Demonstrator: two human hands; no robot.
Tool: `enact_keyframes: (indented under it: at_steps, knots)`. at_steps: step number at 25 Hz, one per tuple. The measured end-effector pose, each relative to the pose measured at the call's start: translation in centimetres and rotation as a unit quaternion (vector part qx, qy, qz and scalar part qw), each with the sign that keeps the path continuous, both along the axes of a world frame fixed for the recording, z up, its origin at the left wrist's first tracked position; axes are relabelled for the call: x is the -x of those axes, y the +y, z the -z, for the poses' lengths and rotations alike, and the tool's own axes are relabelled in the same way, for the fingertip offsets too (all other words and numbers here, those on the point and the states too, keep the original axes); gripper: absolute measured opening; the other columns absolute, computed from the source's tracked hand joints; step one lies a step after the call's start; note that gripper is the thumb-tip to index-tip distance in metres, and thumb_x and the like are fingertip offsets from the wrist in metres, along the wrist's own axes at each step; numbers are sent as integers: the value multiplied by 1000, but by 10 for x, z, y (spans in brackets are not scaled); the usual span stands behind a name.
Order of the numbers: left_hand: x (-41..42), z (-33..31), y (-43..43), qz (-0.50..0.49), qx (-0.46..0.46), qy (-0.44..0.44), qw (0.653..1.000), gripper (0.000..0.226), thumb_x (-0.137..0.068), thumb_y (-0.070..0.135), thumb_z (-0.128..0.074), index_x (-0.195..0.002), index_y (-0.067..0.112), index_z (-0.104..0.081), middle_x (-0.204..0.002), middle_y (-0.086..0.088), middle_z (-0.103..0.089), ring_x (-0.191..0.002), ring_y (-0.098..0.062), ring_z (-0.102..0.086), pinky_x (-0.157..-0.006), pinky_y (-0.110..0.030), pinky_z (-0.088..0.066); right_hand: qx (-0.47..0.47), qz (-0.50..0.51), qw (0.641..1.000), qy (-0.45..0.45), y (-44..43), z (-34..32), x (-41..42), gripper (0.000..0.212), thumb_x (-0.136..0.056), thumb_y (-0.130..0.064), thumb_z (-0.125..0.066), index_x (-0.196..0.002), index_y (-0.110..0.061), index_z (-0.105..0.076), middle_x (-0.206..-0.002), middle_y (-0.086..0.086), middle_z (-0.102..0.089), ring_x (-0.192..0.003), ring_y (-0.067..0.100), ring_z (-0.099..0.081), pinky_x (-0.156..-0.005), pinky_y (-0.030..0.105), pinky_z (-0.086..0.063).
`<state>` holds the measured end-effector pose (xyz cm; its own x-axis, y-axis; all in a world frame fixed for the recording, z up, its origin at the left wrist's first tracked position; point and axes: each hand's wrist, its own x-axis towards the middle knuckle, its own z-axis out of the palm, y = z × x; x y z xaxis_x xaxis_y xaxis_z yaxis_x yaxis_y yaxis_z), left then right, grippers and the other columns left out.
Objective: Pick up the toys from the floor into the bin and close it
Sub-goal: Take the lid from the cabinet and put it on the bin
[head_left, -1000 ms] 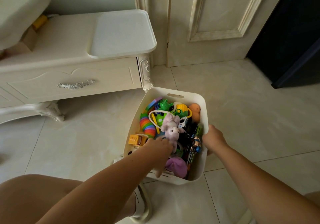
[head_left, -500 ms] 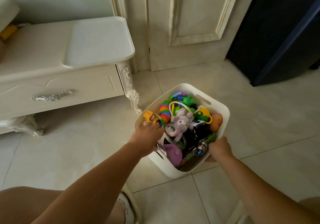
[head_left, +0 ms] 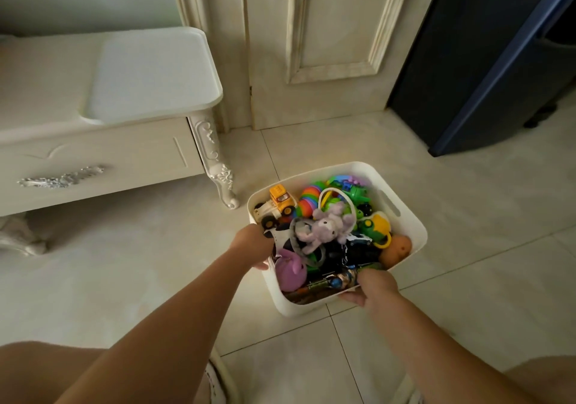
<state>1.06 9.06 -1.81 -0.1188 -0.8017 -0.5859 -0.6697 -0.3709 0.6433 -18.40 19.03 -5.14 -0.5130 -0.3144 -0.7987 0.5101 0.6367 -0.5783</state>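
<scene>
A white plastic bin (head_left: pixel 414 226) stands on the tiled floor, turned at an angle and filled with toys. Among them are a yellow toy truck (head_left: pixel 280 199), a rainbow stacker (head_left: pixel 308 201), a lilac plush animal (head_left: pixel 327 226), a purple soft toy (head_left: pixel 291 268) and an orange figure (head_left: pixel 397 249). My left hand (head_left: pixel 252 246) grips the bin's left rim. My right hand (head_left: pixel 372 286) grips the near rim, fingers curled under it. The bin has no lid on it. A flat white lid-like panel (head_left: pixel 149 73) lies on the cabinet top.
A cream cabinet (head_left: pixel 103 157) with a carved leg (head_left: pixel 223 179) stands to the left of the bin. A cream door (head_left: pixel 314 45) is behind it, and a dark blue appliance (head_left: pixel 486 60) stands at the right. My knees show at the bottom edge.
The bin has turned and slid to the right across the floor. My left hand came out from among the toys and now holds the left rim. My right hand moved to the near rim.
</scene>
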Motion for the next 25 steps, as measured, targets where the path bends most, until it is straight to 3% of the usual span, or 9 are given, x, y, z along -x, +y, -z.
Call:
enact_keyframes:
  at_steps: [4, 6, 9, 11, 12, 15, 17, 20, 25]
  knots:
    - [-8, 12, -10, -70, 25, 76, 994, 27, -89, 25, -57, -116, 25, -54, -105, -8, -68, -88, -24, -69, -68, -33, -57, 42, 26, 997, -66, -4, 4, -11, 30, -92, 11, -38, -119, 4, -49, -122, 22, -55, -71, 32, -59, -68, 49, -54]
    - [-10, 16, -17, -99, -22, 149, 984, 37, -87, 27, -59, -124, 25, -58, -111, -5, -68, -98, -22, -65, -83, -35, -55, 60, 43, 992, -103, -8, 7, -18, 34, -91, 11, -43, -124, 7, -48, -125, 23, -55, -77, 32, -60, -61, 45, -57]
    - [-13, 7, -25, -168, -84, 254, 949, 27, -91, 18, -59, -118, 23, -64, -119, -7, -64, -116, -26, -56, -104, -43, -46, 64, 13, 990, -122, -13, 3, -26, 32, -93, 7, -47, -125, 8, -47, -123, 26, -55, -79, 34, -61, -50, 42, -57]
    - [-18, -2, -27, -221, -95, 284, 928, 30, -92, 17, -61, -122, 13, -59, -123, -8, -56, -122, -26, -48, -107, -43, -42, 3, -89, 989, -121, -13, -10, -24, 25, -100, -11, -46, -119, 6, -47, -107, 28, -59, -72, 37, -64, -60, 46, -56]
    - [-21, -7, -28, -240, -91, 282, 924, 35, -92, 19, -62, -125, 9, -56, -123, -7, -53, -123, -25, -45, -107, -43, -41, -38, -187, 972, -136, -12, -20, -22, 34, -101, -26, -44, -115, 4, -49, -98, 27, -63, -70, 38, -67, -61, 46, -57]
    - [-32, -25, -42, -287, -43, 308, 906, 39, -93, 23, -61, -127, 7, -52, -130, -8, -52, -126, -27, -47, -100, -43, -46, -66, -416, 887, -191, -17, -46, -22, 54, -99, -48, -41, -108, 2, -62, -88, 21, -72, -76, 33, -72, -59, 35, -58]
    - [-43, -39, -57, -332, -19, 378, 864, 39, -95, 23, -57, -130, 7, -52, -131, -9, -55, -122, -26, -52, -95, -41, -48, 32, -386, 901, -195, -35, -57, -32, 44, -99, -40, -46, -111, -1, -62, -90, 20, -72, -78, 31, -72, -59, 34, -59]
    - [-51, -59, -68, -392, -14, 477, 787, 34, -97, 18, -51, -129, 7, -53, -125, -10, -59, -114, -25, -58, -93, -40, -50, 167, -242, 939, -181, -71, -67, -44, 31, -98, -25, -52, -121, -5, -59, -102, 22, -71, -89, 33, -71, -70, 39, -59]
    - [-72, -95, -104, -403, 13, 510, 760, 16, -98, 13, -46, -109, 9, -56, -120, -13, -55, -107, -27, -58, -97, -42, -49, 249, -194, 931, -182, -134, -105, -71, 30, -99, -14, -49, -126, -4, -54, -123, 23, -61, -107, 34, -63, -87, 42, -53]
